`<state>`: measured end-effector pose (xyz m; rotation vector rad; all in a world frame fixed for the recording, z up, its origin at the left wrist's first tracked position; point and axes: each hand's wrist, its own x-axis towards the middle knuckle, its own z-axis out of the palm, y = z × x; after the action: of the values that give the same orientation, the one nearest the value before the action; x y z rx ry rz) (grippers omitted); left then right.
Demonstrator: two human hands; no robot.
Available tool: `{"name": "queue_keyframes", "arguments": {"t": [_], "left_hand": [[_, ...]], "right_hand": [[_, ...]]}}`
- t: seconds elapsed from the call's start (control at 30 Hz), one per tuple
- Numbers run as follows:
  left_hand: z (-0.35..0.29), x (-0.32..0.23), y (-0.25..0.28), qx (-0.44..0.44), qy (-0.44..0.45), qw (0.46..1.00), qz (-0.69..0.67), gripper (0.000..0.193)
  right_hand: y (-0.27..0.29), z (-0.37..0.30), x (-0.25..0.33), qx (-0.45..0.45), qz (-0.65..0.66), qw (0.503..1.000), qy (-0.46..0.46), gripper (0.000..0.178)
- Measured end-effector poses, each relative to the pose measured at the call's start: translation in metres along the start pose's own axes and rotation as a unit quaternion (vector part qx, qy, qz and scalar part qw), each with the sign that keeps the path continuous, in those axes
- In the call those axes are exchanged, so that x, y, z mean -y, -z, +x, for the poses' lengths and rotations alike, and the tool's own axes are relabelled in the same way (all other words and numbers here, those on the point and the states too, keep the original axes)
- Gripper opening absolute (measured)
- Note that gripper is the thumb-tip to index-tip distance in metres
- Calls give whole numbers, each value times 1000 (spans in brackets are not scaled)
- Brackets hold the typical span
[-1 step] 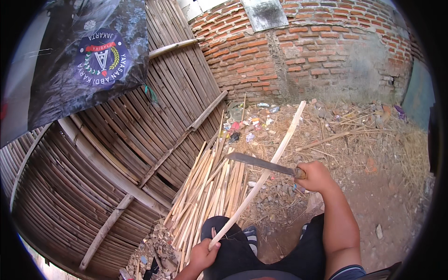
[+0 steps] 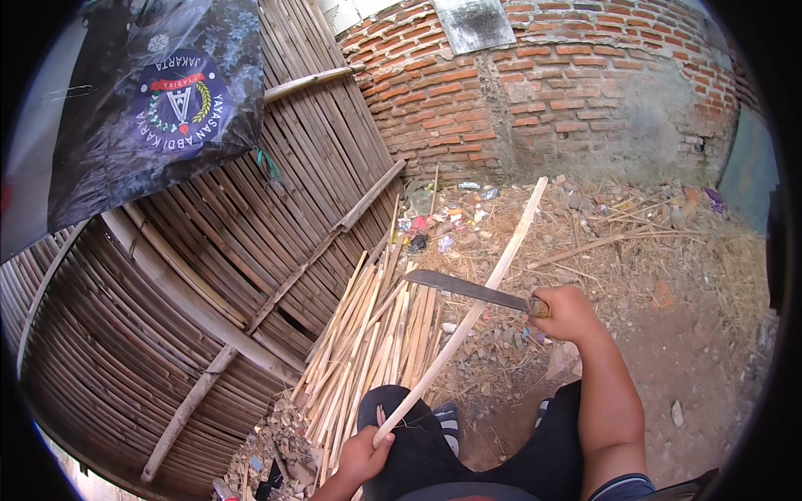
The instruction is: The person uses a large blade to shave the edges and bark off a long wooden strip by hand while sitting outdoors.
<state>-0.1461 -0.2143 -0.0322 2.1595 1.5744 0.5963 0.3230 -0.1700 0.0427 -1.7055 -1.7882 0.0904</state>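
Left hand [image 2: 365,455]: fingers clamped on near end of pale strip [image 2: 451,349]; long axis runs forward-right from them. Right hand [image 2: 570,313]: fingers wrapped round machete [image 2: 459,286] handle, blade pointing left, crossing strip. Crossing nearer right fingers; contact unclear.

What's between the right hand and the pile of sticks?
Head view: the blade of the machete held in the right hand, and the pale strip crossing it, with rubble-strewn ground beneath.
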Motion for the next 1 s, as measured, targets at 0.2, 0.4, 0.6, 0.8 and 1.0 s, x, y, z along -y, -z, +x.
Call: {"name": "queue_keyframes", "arguments": {"t": [0.2, 0.4, 0.6, 0.8, 1.0], "left_hand": [[1, 2, -6, 0, -9, 1000, -19, 39], [6, -1, -7, 8, -2, 1000, 3, 37], [6, -1, -4, 12, 4, 1000, -11, 37], [12, 0, -7, 10, -1, 1000, -18, 45], [8, 3, -5, 18, 3, 999, -34, 43]], "right_hand": [[-3, -11, 29, 99, -65, 989, 92, 26], [7, -6, -5, -21, -59, 998, -25, 27], [-13, -6, 31, 109, -65, 985, 120, 28], [-1, 2, -8, 9, -13, 998, -64, 26], [-7, -4, 20, 66, -29, 995, 72, 24]]}}
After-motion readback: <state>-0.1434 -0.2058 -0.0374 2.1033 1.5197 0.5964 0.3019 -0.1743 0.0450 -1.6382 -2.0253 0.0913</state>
